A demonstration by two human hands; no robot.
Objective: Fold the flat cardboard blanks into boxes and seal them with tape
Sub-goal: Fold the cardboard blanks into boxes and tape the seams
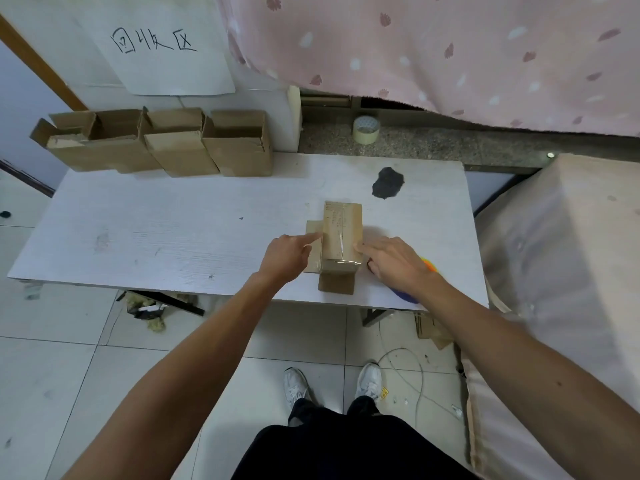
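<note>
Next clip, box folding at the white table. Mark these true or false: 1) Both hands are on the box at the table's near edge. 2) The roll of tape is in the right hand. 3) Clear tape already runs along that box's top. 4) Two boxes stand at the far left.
1) True: the left hand and right hand touch the sides of the box.
2) False: the roll of tape sits on the stone ledge behind the table.
3) True: a glossy strip covers the top seam.
4) False: four open boxes stand there.

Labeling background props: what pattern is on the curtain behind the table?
Pink curtain with scattered white and dark pink leaf-like marks, clearest in the head view.
</note>
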